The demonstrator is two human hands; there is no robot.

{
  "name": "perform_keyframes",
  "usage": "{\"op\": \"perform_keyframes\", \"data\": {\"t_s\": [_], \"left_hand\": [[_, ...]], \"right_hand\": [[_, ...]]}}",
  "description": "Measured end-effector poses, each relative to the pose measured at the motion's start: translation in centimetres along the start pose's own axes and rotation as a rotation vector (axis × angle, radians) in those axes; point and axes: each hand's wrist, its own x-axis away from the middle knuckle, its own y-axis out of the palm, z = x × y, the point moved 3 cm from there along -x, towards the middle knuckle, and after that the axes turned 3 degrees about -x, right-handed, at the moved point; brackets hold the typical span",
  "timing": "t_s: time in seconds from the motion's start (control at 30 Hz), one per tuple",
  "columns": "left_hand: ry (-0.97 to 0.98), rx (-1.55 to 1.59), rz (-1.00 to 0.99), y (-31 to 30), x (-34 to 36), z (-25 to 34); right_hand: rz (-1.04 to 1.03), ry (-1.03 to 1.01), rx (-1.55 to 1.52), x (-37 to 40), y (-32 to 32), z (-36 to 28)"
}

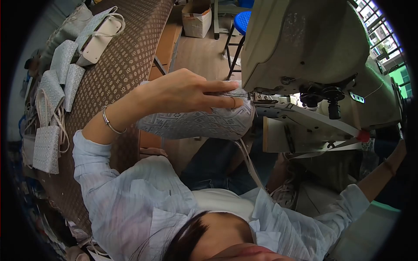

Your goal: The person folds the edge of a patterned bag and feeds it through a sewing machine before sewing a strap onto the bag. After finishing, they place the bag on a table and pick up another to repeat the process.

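A silvery white patterned handbag (196, 124) hangs sideways at the needle end of a large sewing machine (305, 48). My left hand (191, 93), with a bracelet at the wrist, lies over the bag and grips it, two fingers stretched along its edge close to the presser foot (261, 100). A thin pale strap (250, 163) dangles below the bag. At the far right my right hand (401, 145) reaches the dark end of the machine; its fingers are hidden in shadow at the picture's edge.
On the left, a brown patterned cloth (126, 56) covers a table bearing several similar pale bags (47, 148). A blue stool (243, 21) and a cardboard box (197, 19) stand on the floor ahead. A white bar (331, 122) runs beneath the machine head.
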Motion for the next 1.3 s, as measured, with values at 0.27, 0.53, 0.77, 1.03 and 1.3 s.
{"op": "perform_keyframes", "data": {"t_s": [0.27,0.53,0.77,1.03,1.3], "left_hand": [[0.033,-0.045,0.045,-0.6,-0.6,0.6],[0.014,-0.016,0.019,0.0,0.1,0.0],[-0.109,0.101,0.112,0.4,0.1,0.6],[-0.325,0.001,-0.036,-0.1,-3.7,2.7],[-0.465,0.001,0.100,1.1,-3.3,3.3]], "right_hand": [[-0.205,0.198,-0.040,1.0,4.6,11.5],[-0.145,0.209,-0.098,5.8,5.3,13.5],[-0.196,-0.162,0.145,12.6,4.1,11.2],[-0.489,-0.072,-0.288,3.7,3.0,11.5],[-0.365,-0.066,-0.227,19.8,-8.0,-12.6]]}}
